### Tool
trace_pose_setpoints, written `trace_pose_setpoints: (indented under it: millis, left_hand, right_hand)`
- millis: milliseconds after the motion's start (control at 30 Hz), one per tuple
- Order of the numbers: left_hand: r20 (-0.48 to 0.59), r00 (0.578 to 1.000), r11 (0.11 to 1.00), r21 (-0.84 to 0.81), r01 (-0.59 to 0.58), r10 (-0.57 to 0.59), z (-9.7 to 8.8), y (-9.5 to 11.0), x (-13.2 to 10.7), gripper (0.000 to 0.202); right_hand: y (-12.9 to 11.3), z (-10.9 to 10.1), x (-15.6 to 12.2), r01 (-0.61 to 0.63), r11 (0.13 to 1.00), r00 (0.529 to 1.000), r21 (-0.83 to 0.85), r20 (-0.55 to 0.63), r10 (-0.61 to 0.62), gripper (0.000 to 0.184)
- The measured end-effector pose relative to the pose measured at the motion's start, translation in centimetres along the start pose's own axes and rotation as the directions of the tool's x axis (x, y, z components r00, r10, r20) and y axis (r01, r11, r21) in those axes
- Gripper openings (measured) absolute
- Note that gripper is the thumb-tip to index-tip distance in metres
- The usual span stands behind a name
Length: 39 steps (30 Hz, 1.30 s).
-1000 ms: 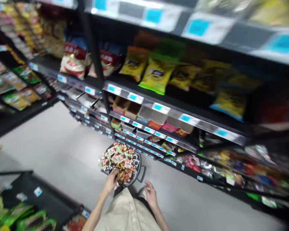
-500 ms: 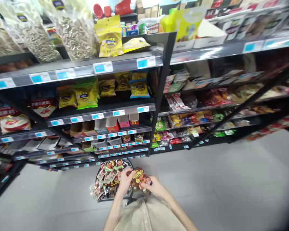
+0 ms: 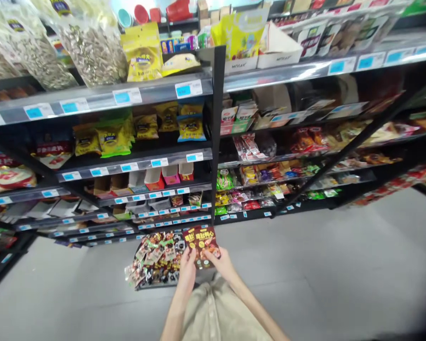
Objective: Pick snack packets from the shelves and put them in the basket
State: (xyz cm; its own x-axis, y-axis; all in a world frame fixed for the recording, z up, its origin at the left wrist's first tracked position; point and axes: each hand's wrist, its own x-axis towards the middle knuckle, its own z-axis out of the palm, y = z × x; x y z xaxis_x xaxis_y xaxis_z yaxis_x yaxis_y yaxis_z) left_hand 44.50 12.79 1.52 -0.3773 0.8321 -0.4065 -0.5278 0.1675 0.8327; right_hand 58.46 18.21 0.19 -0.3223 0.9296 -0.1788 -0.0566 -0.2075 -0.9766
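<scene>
Both hands hold up a dark red snack packet (image 3: 203, 239) in front of me. My left hand (image 3: 187, 271) pinches its lower left edge, and my right hand (image 3: 220, 262) grips its lower right edge. Just left of the packet, a black shopping basket (image 3: 163, 283) sits on the grey floor, heaped with several small snack packets (image 3: 155, 258). My beige trousers (image 3: 220, 312) fill the bottom centre of the view.
Black store shelving (image 3: 216, 132) full of snack bags and boxes runs across the view, with blue price tags (image 3: 159, 162) on the shelf fronts. Large bags of seeds (image 3: 92, 47) stand on the top shelf. Grey floor (image 3: 323, 265) stretches to the right.
One second ago my left hand was in the basket and my right hand hung free. Both hands have since taken the dark red packet and raised it upright; my head turned right.
</scene>
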Motion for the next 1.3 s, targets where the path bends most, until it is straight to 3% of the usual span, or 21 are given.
trace_pose_setpoints:
  millis: [100, 167, 300, 400, 567, 933, 1067, 1300]
  left_hand:
    - [-0.127, 0.990, 0.994, 0.101, -0.048, 0.061, 0.0, -0.5, -0.3, 0.060]
    - [-0.142, 0.981, 0.976, 0.195, -0.101, 0.130, -0.3, -0.2, -0.1, 0.061]
    - [-0.081, 0.976, 0.950, 0.259, -0.174, 0.201, -0.8, 1.4, 0.4, 0.057]
    - [-0.031, 0.976, 0.940, 0.280, -0.198, 0.215, -0.6, 2.7, 0.4, 0.052]
    - [0.013, 0.972, 0.925, 0.302, -0.229, 0.236, 0.1, 3.1, 0.0, 0.045]
    - [-0.009, 0.972, 0.890, 0.404, -0.213, 0.236, 1.1, 0.6, -1.0, 0.041]
    - [-0.039, 0.977, 0.897, 0.405, -0.178, 0.211, 1.4, 0.0, -1.1, 0.044]
    - [-0.095, 0.984, 0.938, 0.327, -0.115, 0.154, 1.1, -1.1, -1.1, 0.053]
  right_hand:
    - [0.2, -0.3, -1.0, -0.032, 0.999, 0.989, -0.002, -0.148, 0.032, 0.050]
    - [0.3, -0.9, -1.4, -0.065, 0.998, 0.965, 0.027, -0.254, 0.070, 0.053]
    - [0.6, -3.2, -1.0, -0.072, 0.990, 0.886, 0.118, -0.448, 0.118, 0.060]
    - [1.1, -4.7, -0.6, -0.061, 0.974, 0.833, 0.219, -0.527, 0.171, 0.067]
    - [1.0, -5.4, -1.1, -0.007, 0.975, 0.838, 0.221, -0.531, 0.126, 0.057]
    - [-0.8, -5.1, -2.1, 0.069, 0.994, 0.881, 0.088, -0.472, -0.020, 0.049]
    - [-0.4, -5.4, -2.3, 0.060, 0.992, 0.903, 0.112, -0.429, -0.006, 0.047]
    - [-0.4, -5.7, -2.6, 0.052, 0.989, 0.896, 0.141, -0.445, 0.016, 0.046]
